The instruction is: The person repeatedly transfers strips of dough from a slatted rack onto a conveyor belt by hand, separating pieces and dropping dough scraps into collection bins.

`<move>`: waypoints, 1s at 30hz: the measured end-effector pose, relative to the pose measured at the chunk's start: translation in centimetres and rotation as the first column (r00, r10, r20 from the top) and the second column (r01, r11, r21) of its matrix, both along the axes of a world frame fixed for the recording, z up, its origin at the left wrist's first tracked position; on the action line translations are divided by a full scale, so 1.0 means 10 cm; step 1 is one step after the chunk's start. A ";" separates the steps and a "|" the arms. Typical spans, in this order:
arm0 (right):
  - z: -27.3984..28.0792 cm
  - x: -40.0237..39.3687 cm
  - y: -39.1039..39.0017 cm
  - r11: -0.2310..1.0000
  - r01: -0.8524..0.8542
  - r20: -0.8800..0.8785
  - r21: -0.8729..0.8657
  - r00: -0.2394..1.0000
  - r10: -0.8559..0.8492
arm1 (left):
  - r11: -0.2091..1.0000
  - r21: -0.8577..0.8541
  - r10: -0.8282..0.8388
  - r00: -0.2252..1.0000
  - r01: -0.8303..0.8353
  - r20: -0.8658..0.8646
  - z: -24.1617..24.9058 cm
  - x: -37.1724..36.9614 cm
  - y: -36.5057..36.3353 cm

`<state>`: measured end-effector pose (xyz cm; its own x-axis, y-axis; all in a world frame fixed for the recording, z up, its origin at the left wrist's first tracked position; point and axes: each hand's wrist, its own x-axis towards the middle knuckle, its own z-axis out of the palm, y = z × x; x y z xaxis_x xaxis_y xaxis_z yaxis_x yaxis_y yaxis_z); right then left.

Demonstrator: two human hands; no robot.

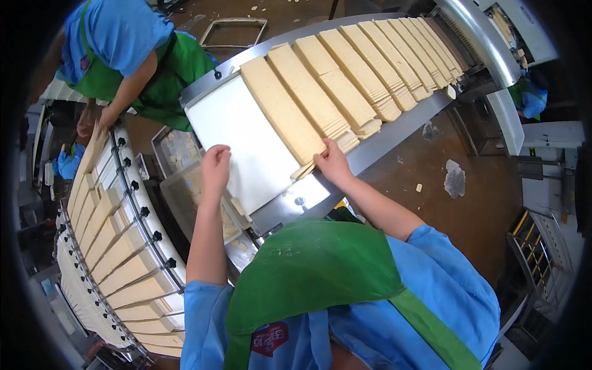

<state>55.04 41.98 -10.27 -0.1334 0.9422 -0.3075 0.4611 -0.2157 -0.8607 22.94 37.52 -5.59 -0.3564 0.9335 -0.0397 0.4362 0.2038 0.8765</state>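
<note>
Long pale dough strips [336, 83] lie in stacked rows across a white conveyor belt [237, 145]. My right hand [332, 161] is closed on the near end of the leftmost stack [283, 114], at the belt's near edge, where thin layers fan out. Over the left edge of the belt, my left hand [216, 166] is raised with its fingers drawn together; whether anything is between them is too small to tell.
A co-worker [123, 55] reaches over a curved conveyor [123, 246] carrying more strips at the left. Plastic bins [169, 148] with scraps stand between the conveyors. A metal machine [481, 43] is at the belt's far end. Another person [529, 95] is at the far right.
</note>
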 end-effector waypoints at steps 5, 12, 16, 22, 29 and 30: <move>0.19 0.08 0.09 0.979 -0.176 -0.001 -0.104 0.984 0.177 | 0.982 0.041 -0.145 0.880 0.183 -0.452 0.01 0.35 1.08; 0.21 0.08 0.14 0.944 -0.237 -0.230 -0.228 0.955 0.184 | 0.974 -0.005 -0.153 0.639 0.227 -0.753 -0.05 0.53 2.34; 0.30 0.06 0.15 0.941 -0.233 -0.254 -0.247 0.952 0.169 | 0.997 -0.069 -0.078 0.637 0.039 -0.767 -0.12 0.69 2.44; 0.45 0.00 0.28 0.916 -0.388 -0.130 -0.107 0.918 0.374 | 0.944 -0.236 -0.080 0.533 -0.232 -0.842 0.13 0.45 2.10; 0.57 -0.22 0.46 0.798 -0.600 0.134 -0.051 0.788 0.601 | 0.731 -0.407 0.081 0.662 -0.548 -0.745 0.39 -0.55 0.82; 0.64 -0.25 0.47 0.770 -0.624 0.187 -0.134 0.747 0.638 | 0.795 -0.321 0.107 0.640 -0.515 -0.761 0.30 -0.65 0.57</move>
<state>52.52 46.68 -3.85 -0.6169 0.6452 -0.4508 0.6769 0.1426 -0.7221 16.47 43.18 -2.63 -0.7315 0.6799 -0.0510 0.6740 0.7324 0.0969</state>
